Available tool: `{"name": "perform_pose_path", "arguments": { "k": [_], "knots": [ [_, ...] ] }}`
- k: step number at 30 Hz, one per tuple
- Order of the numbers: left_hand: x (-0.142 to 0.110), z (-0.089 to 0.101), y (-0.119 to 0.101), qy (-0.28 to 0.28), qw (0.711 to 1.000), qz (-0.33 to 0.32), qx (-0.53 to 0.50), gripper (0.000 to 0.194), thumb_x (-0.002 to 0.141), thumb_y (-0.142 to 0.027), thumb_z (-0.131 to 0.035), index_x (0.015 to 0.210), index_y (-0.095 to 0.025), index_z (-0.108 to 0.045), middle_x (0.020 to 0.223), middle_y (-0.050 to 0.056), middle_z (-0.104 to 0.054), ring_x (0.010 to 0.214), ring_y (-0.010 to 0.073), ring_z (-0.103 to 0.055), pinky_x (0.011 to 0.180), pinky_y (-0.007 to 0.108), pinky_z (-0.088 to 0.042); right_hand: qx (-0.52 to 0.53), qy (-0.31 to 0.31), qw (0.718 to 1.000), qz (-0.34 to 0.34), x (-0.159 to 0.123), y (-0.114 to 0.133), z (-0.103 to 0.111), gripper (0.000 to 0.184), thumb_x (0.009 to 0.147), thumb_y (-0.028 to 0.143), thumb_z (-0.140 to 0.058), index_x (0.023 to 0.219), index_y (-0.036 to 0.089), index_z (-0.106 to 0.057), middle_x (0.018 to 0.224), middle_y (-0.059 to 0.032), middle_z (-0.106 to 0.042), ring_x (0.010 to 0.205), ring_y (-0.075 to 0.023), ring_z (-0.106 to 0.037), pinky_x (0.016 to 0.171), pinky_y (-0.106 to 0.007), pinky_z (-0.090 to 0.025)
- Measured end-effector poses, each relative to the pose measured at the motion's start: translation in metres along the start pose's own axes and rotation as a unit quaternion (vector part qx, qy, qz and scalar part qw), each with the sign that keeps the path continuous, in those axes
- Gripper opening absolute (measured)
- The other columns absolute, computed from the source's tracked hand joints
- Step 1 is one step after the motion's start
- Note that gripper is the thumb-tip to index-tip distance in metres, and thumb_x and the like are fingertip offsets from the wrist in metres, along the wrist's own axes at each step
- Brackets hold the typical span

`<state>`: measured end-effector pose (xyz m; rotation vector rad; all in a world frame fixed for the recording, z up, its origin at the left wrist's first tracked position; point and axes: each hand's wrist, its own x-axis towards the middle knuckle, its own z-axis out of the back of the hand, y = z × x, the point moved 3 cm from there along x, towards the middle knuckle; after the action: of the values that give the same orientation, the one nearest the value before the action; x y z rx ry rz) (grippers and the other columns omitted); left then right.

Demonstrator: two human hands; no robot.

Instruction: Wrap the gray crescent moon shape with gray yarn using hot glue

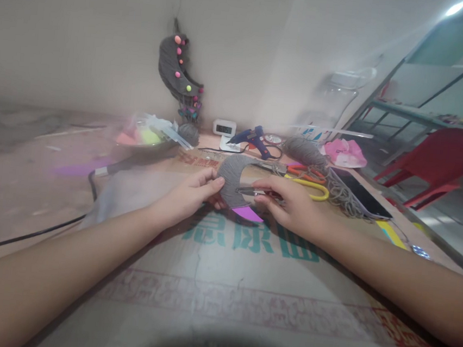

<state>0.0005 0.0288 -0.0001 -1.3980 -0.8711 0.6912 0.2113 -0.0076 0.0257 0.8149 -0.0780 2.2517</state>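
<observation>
My left hand (201, 189) is closed on the outer edge of a crescent moon (231, 176) wrapped in grey yarn. A bare purple tip (248, 214) shows at the crescent's lower end. In my right hand (290, 201) is a pair of slim metal tweezers (247, 190), pinched between thumb and fingers. Their points reach the yarn near the crescent's inner edge; whether they grip a strand is too small to tell. Just beyond that hand lie scissors with orange handles (307, 174) and scissors with yellow handles (315, 189).
Cardboard (214, 264) covers the tabletop. Behind the hands are a blue glue gun (253, 138), a digital clock (224, 127) and grey yarn (305, 150). A phone (360, 194) lies right, a bowl of coloured pieces (145, 135) left. A decorated crescent (176, 70) hangs on the wall.
</observation>
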Motion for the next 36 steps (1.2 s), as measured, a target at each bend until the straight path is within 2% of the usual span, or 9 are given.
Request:
{"name": "perform_pose_path", "arguments": {
  "k": [4,9,14,18,21,30,36],
  "knots": [
    [-0.0005,0.0005,-0.0002,-0.004,1.000,-0.001,-0.001,0.025,0.090,-0.040,-0.060,0.084,-0.016,-0.054,0.070,-0.001,-0.064,0.062,0.0105,-0.061,0.063,0.023,-0.048,0.004,-0.003,1.000,0.003,0.0009,0.0010,0.0010,0.018,0.094,0.025,-0.058,0.107,0.015,-0.066,0.094,-0.0083,-0.073,0.083,-0.0198,-0.067,0.073,-0.030,-0.051],
    [-0.0006,-0.0005,0.0000,-0.010,1.000,-0.002,0.011,0.025,0.090,-0.040,-0.060,0.084,-0.016,-0.053,0.069,-0.001,-0.064,0.063,0.0108,-0.061,0.063,0.024,-0.049,0.027,0.005,0.999,-0.025,0.0008,0.0015,0.0000,0.016,0.094,0.023,-0.056,0.103,0.015,-0.066,0.090,-0.0068,-0.073,0.077,-0.0179,-0.066,0.069,-0.028,-0.050],
    [-0.0001,-0.0002,0.0013,-0.025,0.999,0.001,0.020,0.026,0.089,-0.039,-0.060,0.081,-0.017,-0.052,0.066,-0.001,-0.064,0.061,0.0106,-0.062,0.063,0.023,-0.049,0.026,-0.043,0.998,-0.035,-0.0004,0.0028,0.0019,0.019,0.094,0.024,-0.057,0.108,0.016,-0.065,0.097,-0.0079,-0.073,0.081,-0.0182,-0.068,0.071,-0.029,-0.052],
    [-0.0012,-0.0009,-0.0001,-0.026,0.999,0.004,0.032,0.024,0.090,-0.038,-0.060,0.080,-0.017,-0.051,0.065,-0.002,-0.064,0.061,0.0103,-0.062,0.062,0.023,-0.048,-0.009,-0.008,1.000,0.000,0.0002,0.0058,0.0010,0.021,0.094,0.027,-0.057,0.110,0.016,-0.065,0.098,-0.0084,-0.074,0.086,-0.0211,-0.068,0.075,-0.032,-0.052],
    [-0.0022,-0.0022,-0.0018,-0.022,0.999,0.002,0.038,0.023,0.090,-0.036,-0.060,0.080,-0.018,-0.051,0.064,-0.003,-0.064,0.060,0.0100,-0.062,0.062,0.022,-0.048,-0.022,0.012,1.000,0.003,0.0011,0.0069,0.0002,0.021,0.095,0.030,-0.057,0.109,0.016,-0.065,0.094,-0.0078,-0.073,0.084,-0.0215,-0.067,0.072,-0.032,-0.051],
    [-0.0020,-0.0065,-0.0048,-0.015,0.999,-0.002,0.043,0.028,0.084,-0.040,-0.067,0.079,-0.018,-0.051,0.062,-0.003,-0.063,0.057,0.0105,-0.060,0.058,0.023,-0.046,-0.005,0.018,1.000,0.004,0.0015,0.0067,-0.0014,0.022,0.096,0.029,-0.056,0.112,0.017,-0.064,0.103,-0.0082,-0.073,0.091,-0.0215,-0.068,0.076,-0.033,-0.051],
    [-0.0031,-0.0061,-0.0050,-0.011,0.999,0.003,0.032,0.027,0.085,-0.041,-0.066,0.079,-0.018,-0.052,0.062,-0.002,-0.064,0.058,0.0115,-0.061,0.059,0.024,-0.047,-0.001,0.025,1.000,0.002,0.0021,0.0067,-0.0011,0.021,0.096,0.029,-0.055,0.110,0.018,-0.065,0.100,-0.0078,-0.074,0.090,-0.0216,-0.068,0.077,-0.033,-0.051]
  ]
}}
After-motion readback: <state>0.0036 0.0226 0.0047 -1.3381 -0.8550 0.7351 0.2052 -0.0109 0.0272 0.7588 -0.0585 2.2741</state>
